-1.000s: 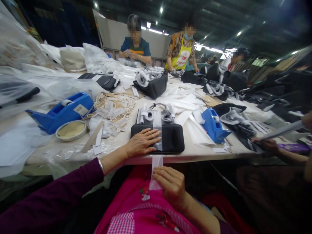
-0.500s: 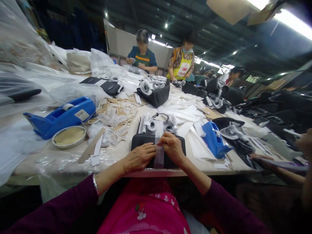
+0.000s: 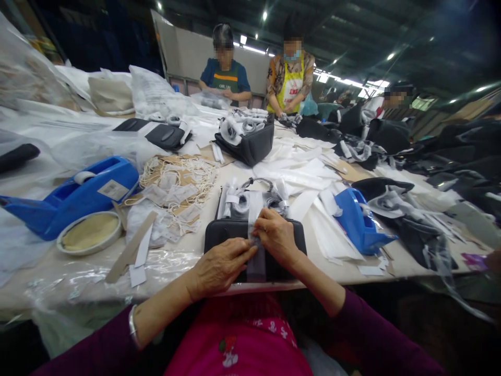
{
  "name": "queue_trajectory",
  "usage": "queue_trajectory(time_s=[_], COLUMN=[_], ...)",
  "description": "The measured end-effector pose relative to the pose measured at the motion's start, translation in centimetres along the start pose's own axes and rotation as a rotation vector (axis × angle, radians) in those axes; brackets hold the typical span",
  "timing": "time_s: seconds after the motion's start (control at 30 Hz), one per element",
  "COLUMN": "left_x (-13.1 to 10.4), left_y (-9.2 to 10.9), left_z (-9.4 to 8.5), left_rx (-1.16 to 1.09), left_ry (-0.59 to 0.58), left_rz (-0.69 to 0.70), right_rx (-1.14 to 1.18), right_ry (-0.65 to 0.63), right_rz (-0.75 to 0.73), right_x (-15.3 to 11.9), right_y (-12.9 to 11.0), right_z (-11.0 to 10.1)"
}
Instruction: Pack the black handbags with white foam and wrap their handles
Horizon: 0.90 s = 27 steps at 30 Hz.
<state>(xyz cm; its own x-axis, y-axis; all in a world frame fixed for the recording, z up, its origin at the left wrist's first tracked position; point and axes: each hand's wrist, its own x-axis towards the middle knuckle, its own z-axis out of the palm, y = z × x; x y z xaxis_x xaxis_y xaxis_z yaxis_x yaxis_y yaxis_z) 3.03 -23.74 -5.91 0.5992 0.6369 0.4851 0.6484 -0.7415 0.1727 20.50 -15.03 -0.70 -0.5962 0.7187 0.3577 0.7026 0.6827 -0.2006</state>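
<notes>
The black bag (image 3: 219, 235) lies flat at the lower centre of the frame, on the near edge of the table (image 3: 227, 175). A pale strip (image 3: 255, 269) runs down the middle of its front, and wrapped straps (image 3: 233, 202) stand in rolls behind the front panel.

Both hands meet at the strip. The left hand (image 3: 219, 265) comes in from the lower left, palm down, its fingers nearly straight and close together, the tips reaching the strip. The right hand (image 3: 278, 239) comes from the lower right with its fingers bent, thumb and fingertips bunched on the strip just above the left fingertips. The tips are too small and crowded to tell whether either hand pinches the strip or only presses it.

A blue dispenser (image 3: 80, 194) fills the left of the frame, with a white dish (image 3: 89, 251) just in front of it. Strung tags (image 3: 178, 183) lie heaped between that dispenser and the bag. Right of centre, another blue dispenser (image 3: 358, 222) stands beside loose paper (image 3: 326, 230).

At the upper centre, a second bag (image 3: 252, 143) sits tilted, with rolls on top. Beyond it, a person in a green apron (image 3: 227, 79) and a person in a yellow apron (image 3: 292, 86) face the table.
</notes>
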Motion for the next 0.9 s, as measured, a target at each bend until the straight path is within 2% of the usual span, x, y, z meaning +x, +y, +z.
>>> queue_trajectory(time_s=[0.23, 0.37, 0.43, 0.5, 0.53, 0.6, 0.7, 0.73, 0.8, 0.87, 0.9], left_x=[0.4, 0.9, 1.0, 1.1, 1.1, 1.1, 1.0, 1.0, 0.9, 0.8, 0.7], left_y=[0.3, 0.5, 0.5, 0.5, 0.5, 0.4, -0.1, -0.4, -1.4, -2.3, -2.7], left_z=[-0.6, -0.9, -1.0, -1.0, -1.0, -1.0, -0.7, -0.5, 0.2, 1.1, 1.7], left_rx=[0.059, 0.14, 0.17, 0.187, 0.195, 0.21, 0.244, 0.258, 0.29, 0.275, 0.246], left_ry=[-0.055, -0.142, -0.162, -0.168, -0.169, -0.157, -0.109, -0.084, -0.03, 0.02, 0.061], left_rz=[-0.039, 0.008, 0.008, 0.004, 0.006, 0.021, 0.053, 0.065, 0.121, 0.169, 0.171], right_rx=[-0.069, -0.126, -0.109, -0.012, 0.051, 0.145, 0.117, 0.109, 0.165, 0.297, 0.367], right_ry=[-0.049, -0.071, -0.001, 0.152, 0.253, 0.459, 0.658, 0.664, 0.575, 0.433, 0.368], right_rz=[0.041, 0.065, 0.039, -0.002, -0.006, 0.064, 0.373, 0.519, 0.814, 0.987, 1.02], right_x=[0.4, 1.1, 1.1, 0.6, 0.1, -1.3, -4.4, -5.5, -7.8, -9.7, -10.4], right_y=[0.4, -0.2, -0.3, 0.9, 2.2, 6.4, 15.2, 18.2, 23.3, 26.7, 27.7], right_z=[0.1, -0.1, -1.0, -2.8, -4.1, -7.1, -12.1, -13.7, -16.3, -17.7, -18.0])
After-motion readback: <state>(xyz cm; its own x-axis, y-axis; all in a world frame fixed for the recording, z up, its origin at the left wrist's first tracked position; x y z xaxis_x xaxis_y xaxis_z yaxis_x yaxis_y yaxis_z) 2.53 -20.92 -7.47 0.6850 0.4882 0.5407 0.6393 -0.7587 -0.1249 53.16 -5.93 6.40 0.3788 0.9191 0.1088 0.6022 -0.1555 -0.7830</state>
